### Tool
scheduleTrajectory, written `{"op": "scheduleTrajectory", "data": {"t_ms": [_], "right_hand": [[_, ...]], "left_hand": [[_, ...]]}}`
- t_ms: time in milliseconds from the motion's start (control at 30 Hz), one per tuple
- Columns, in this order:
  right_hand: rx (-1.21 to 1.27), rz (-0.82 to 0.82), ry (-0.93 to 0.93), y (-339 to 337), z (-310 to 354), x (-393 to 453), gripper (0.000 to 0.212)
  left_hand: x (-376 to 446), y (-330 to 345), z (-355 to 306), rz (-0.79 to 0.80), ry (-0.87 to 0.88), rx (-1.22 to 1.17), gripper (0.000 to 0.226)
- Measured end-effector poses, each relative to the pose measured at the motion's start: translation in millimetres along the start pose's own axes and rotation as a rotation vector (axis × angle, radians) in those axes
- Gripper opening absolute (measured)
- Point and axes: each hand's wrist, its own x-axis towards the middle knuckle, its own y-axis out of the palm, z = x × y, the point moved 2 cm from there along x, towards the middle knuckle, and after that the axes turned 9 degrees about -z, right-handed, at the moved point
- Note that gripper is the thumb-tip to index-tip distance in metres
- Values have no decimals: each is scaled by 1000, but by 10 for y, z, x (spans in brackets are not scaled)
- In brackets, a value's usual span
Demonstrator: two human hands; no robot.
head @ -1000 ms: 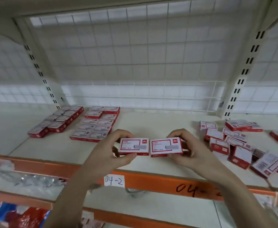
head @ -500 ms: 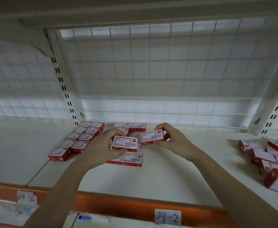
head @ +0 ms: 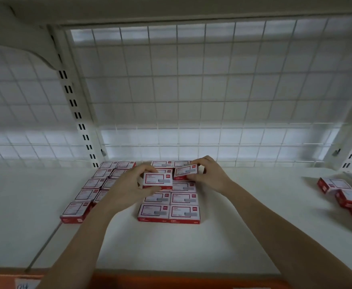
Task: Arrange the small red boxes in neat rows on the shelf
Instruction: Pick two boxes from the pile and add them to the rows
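Left hand: the left hand (head: 127,184) holds one small red box (head: 158,181), thumb under its near edge and fingers curled over its far edge; the grip is clamped on that box.
Left box: it sits label-up and roughly level, just above the middle block of boxes, over the left column.
Right hand: the right hand (head: 209,174) pinches a second red box (head: 186,171) at its right end, fingers on top and thumb at the near side; the grip is clamped on it.
Right box: it is tilted a little, its right end higher, just beside the left box and over the right column of the block; whether it touches the boxes beneath cannot be told.
Middle block: arranged red boxes (head: 168,211) lie flat in two columns, edges touching, running from near the front to the wire grid (head: 191,101) at the back.
Left block: a second set of red boxes (head: 87,195) lies in two columns slanting back toward the slotted upright (head: 77,115), partly hidden by the left forearm.
Loose pile: unsorted red boxes (head: 346,195) lie jumbled at the right edge, well apart from the rows.
Shelf: the white shelf (head: 243,236) carries all of them; its front has an orange rail (head: 171,281) with a paper tag (head: 26,284) at the lower left, its writing cut off.
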Motion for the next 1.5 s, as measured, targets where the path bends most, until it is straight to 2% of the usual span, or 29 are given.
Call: {"op": "scheduleTrajectory", "data": {"t_ms": [167,400,700,1067,1267,1500], "right_hand": [[-7,-29,30,43,-62,20,45],[-157,-46,-32,120,-40,-31,50],[-182,-76,-47,140,-43,-56,49],[-259,-45,-57,100,-21,-68,43],[-251,-101,-64,-7,4,-82,37],[-271,-112,-92,-79,34,-136,34]], "left_hand": [[43,0,66,5,16,-2,35],[47,-12,89,-28,40,-27,37],[41,15,151,-28,66,56,37],[103,180,187,20,110,210,46],[111,236,185,-5,103,259,48],[109,283,193,-59,147,275,35]]}}
